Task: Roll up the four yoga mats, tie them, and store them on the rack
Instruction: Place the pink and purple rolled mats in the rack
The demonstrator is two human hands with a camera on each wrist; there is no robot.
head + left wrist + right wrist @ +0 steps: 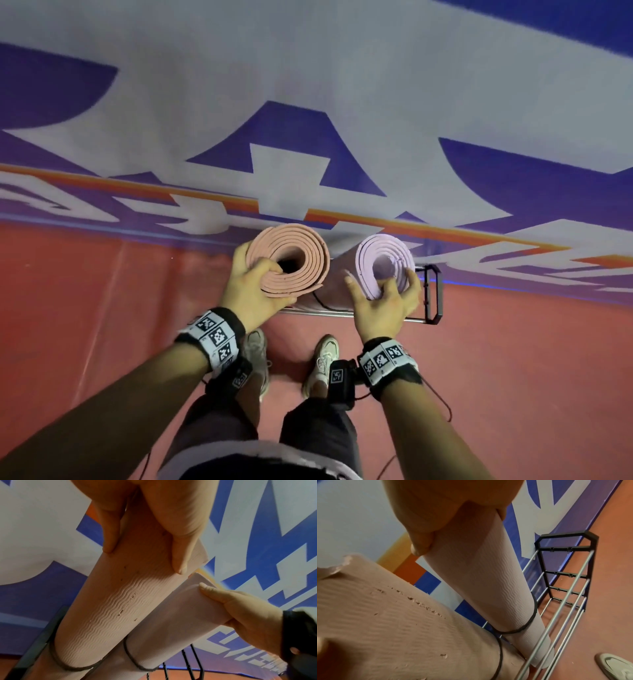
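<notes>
Red floor, rack mostly hidden, possibly behind hands-held mats

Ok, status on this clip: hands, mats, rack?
Left hand grips pink mat. Right hand grips lilac mat. Both tied, standing in rack.

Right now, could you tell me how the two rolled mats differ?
The pink mat, gripped by the left hand, is salmon; the lilac mat, gripped by the right hand, is pale purple. The pink mat's surface is pitted; the lilac mat's looks cleaner. Both stand upright in the rack, each tied with a dark band.
</notes>
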